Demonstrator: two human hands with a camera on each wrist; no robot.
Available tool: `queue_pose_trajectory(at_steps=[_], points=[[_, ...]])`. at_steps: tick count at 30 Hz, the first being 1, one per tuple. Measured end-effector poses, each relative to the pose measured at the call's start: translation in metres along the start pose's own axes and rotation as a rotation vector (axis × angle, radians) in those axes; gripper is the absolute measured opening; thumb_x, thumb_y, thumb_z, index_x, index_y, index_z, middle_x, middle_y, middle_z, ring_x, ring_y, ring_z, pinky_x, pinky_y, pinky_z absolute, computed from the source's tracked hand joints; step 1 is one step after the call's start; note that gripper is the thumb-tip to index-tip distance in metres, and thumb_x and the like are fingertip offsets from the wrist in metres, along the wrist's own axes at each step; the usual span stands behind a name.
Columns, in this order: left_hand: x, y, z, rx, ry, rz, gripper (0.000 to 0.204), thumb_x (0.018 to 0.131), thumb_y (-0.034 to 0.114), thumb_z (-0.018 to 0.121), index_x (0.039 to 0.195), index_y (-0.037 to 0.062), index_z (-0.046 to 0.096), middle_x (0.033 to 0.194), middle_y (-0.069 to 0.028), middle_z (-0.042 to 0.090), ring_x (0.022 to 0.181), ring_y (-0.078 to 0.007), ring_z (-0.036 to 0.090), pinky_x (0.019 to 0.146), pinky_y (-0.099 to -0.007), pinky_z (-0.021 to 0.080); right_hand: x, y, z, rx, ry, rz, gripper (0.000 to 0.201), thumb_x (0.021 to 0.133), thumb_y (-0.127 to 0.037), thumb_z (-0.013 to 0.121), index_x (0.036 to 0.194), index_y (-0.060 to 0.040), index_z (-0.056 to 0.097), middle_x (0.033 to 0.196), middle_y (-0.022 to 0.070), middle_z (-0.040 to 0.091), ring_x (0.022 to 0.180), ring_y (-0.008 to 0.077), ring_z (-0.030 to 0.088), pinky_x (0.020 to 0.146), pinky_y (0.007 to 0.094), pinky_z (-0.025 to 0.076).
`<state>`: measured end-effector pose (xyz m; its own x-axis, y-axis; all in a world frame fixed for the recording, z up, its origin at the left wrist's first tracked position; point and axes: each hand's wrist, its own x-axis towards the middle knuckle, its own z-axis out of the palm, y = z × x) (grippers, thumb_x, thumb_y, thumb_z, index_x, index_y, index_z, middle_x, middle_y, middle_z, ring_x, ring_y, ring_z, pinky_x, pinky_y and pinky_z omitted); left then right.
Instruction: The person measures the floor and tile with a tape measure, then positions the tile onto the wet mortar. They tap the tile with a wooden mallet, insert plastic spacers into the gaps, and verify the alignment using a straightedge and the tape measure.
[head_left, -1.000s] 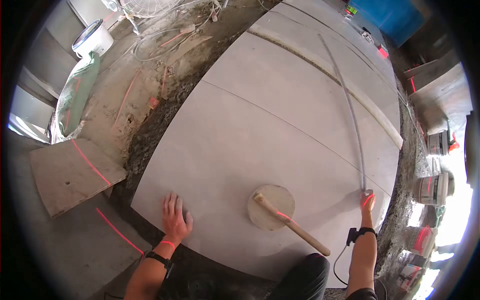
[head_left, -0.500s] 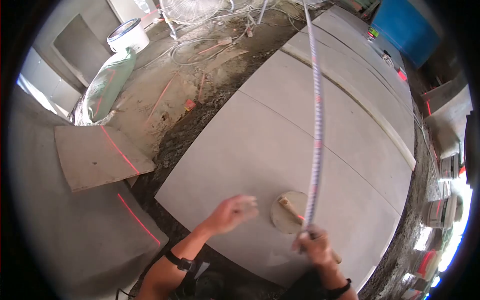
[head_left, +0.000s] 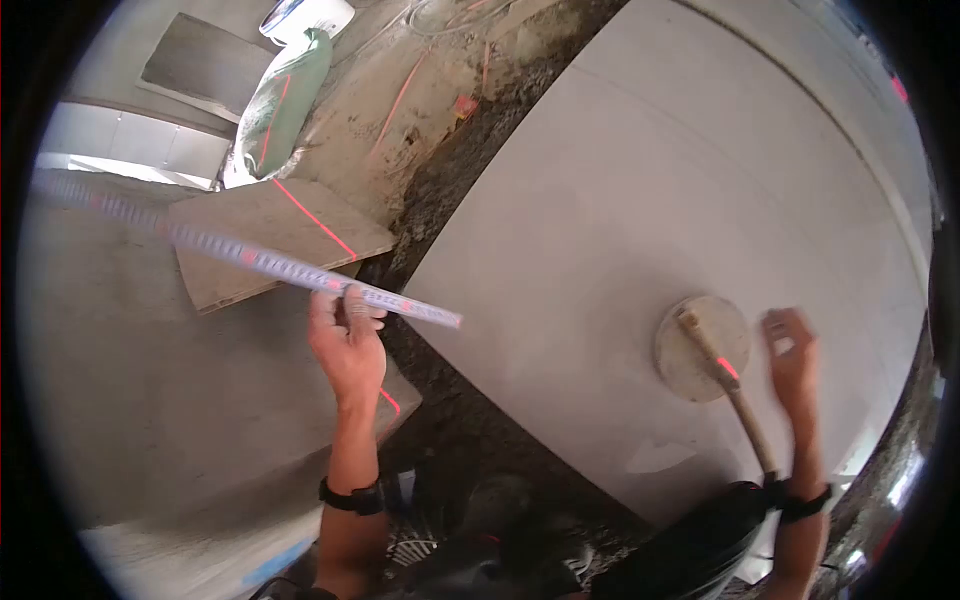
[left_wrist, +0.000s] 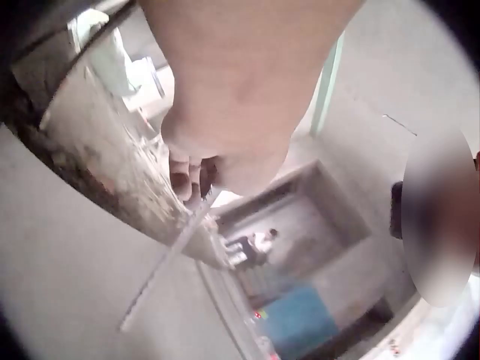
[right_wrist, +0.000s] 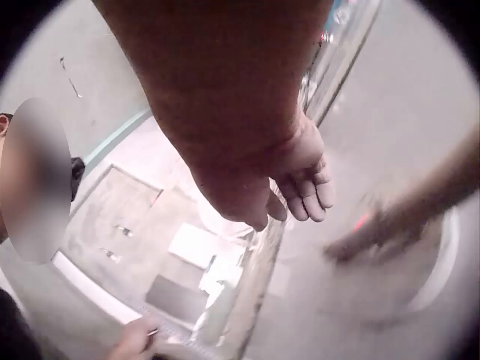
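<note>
The left hand (head_left: 348,345) is clamped on the ruler (head_left: 225,250), its thumb and fingers pinching it near one end. That end juts past the hand toward the slab (head_left: 590,220); the rest slants away to the left, in front of the board (head_left: 285,235) in the head view, its far end blurred. The right hand (head_left: 793,355), also blurred, is empty, its fingers relaxed, just beside the mallet (head_left: 745,415), which lies on the slab.

Every view bows at dark edges; the right hand (head_left: 793,358) is blurred in the head view; both wrist views look soft, with washed-out bright patches.
</note>
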<state>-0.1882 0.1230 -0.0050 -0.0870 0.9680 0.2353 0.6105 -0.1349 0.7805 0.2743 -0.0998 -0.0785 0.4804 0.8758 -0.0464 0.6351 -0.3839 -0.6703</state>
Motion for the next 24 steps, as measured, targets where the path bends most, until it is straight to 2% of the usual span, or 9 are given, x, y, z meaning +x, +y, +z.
queue_pose_trajectory(at_steps=[1, 2, 3, 5, 6, 8, 10, 20, 24], points=[[0.000, -0.014, -0.004, 0.036, 0.113, 0.012, 0.017, 0.104, 0.012, 0.055, 0.100, -0.0054, 0.054, 0.077, -0.0096, 0.065, 0.068, -0.0146, 0.066, 0.059, -0.0287, 0.054, 0.010, 0.034, -0.020, -0.128, 0.027, 0.087, 0.012, 0.093, -0.006, 0.066, 0.104, 0.0001, 0.067, 0.100, 0.0154, 0.068, 0.092, 0.0290, 0.068, 0.083, 0.0386, 0.054], [0.000, -0.024, -0.008, 0.065, 0.102, 0.018, 0.017, 0.104, 0.012, 0.055, 0.100, -0.0054, 0.054, 0.077, -0.0096, 0.065, 0.068, -0.0146, 0.066, 0.059, -0.0287, 0.054, 0.013, 0.093, -0.030, -0.281, 0.156, 0.008, 0.015, 0.095, -0.011, 0.065, 0.106, 0.0006, 0.065, 0.103, 0.0184, 0.067, 0.097, 0.0337, 0.067, 0.086, 0.0433, 0.053], [0.000, -0.033, -0.010, 0.127, 0.192, -0.004, 0.019, 0.104, 0.012, 0.055, 0.100, -0.0067, 0.053, 0.078, -0.0113, 0.065, 0.069, -0.0164, 0.067, 0.058, -0.0301, 0.055, 0.013, 0.159, -0.049, -0.492, 0.089, 0.020, 0.034, 0.098, -0.021, 0.065, 0.125, -0.0001, 0.062, 0.124, 0.0213, 0.062, 0.118, 0.0380, 0.060, 0.099, 0.0471, 0.048], [-0.001, -0.048, -0.010, 0.206, 0.273, -0.020, 0.020, 0.104, 0.012, 0.054, 0.100, -0.0079, 0.052, 0.078, -0.0129, 0.065, 0.070, -0.0183, 0.068, 0.058, -0.0315, 0.055, -0.009, 0.262, -0.064, -0.765, 0.026, 0.085, 0.066, 0.097, -0.032, 0.067, 0.149, -0.0001, 0.043, 0.150, 0.0259, 0.044, 0.139, 0.0409, 0.044, 0.113, 0.0475, 0.039], [-0.002, -0.055, -0.009, 0.254, 0.329, -0.042, 0.021, 0.103, 0.012, 0.054, 0.102, -0.0085, 0.052, 0.081, -0.0143, 0.066, 0.067, -0.0190, 0.069, 0.058, -0.0317, 0.057, -0.018, 0.305, -0.068, -0.752, 0.007, 0.092, 0.066, 0.097, -0.032, 0.067, 0.149, -0.0001, 0.043, 0.150, 0.0259, 0.044, 0.139, 0.0409, 0.044, 0.113, 0.0475, 0.039], [-0.004, -0.068, -0.008, 0.324, 0.377, -0.064, 0.022, 0.103, 0.013, 0.053, 0.103, -0.0091, 0.052, 0.083, -0.0157, 0.066, 0.065, -0.0197, 0.069, 0.058, -0.0319, 0.059, -0.033, 0.368, -0.077, -0.651, -0.015, 0.231, 0.092, 0.094, -0.044, 0.069, 0.159, 0.0012, 0.022, 0.162, 0.0295, 0.023, 0.150, 0.0432, 0.025, 0.122, 0.0486, 0.027], [-0.004, -0.081, -0.006, 0.352, 0.441, -0.066, 0.023, 0.104, 0.012, 0.051, 0.107, -0.0109, 0.051, 0.090, -0.0200, 0.067, 0.074, -0.0236, 0.070, 0.061, -0.0360, 0.058, -0.034, 0.413, -0.087, -0.725, -0.057, 0.234, 0.096, 0.093, -0.045, 0.070, 0.159, 0.0031, 0.020, 0.163, 0.0307, 0.021, 0.151, 0.0431, 0.024, 0.122, 0.0490, 0.025], [-0.006, -0.101, 0.003, 0.347, 0.409, -0.015, 0.023, 0.104, 0.013, 0.050, 0.108, -0.0091, 0.049, 0.085, -0.0173, 0.066, 0.067, -0.0213, 0.068, 0.059, -0.0325, 0.055, -0.026, 0.427, -0.096, -0.758, -0.060, 0.315, 0.097, 0.093, -0.044, 0.072, 0.160, 0.0005, 0.019, 0.164, 0.0292, 0.021, 0.153, 0.0402, 0.020, 0.125, 0.0482, 0.021], [-0.005, -0.102, 0.004, 0.351, 0.410, 0.002, 0.023, 0.104, 0.013, 0.050, 0.107, -0.0098, 0.048, 0.084, -0.0169, 0.065, 0.067, -0.0220, 0.067, 0.058, -0.0333, 0.055, -0.030, 0.434, -0.103, -0.933, -0.049, 0.210, 0.095, 0.094, -0.045, 0.070, 0.161, -0.0009, 0.018, 0.164, 0.0279, 0.021, 0.153, 0.0393, 0.020, 0.125, 0.0483, 0.021]])
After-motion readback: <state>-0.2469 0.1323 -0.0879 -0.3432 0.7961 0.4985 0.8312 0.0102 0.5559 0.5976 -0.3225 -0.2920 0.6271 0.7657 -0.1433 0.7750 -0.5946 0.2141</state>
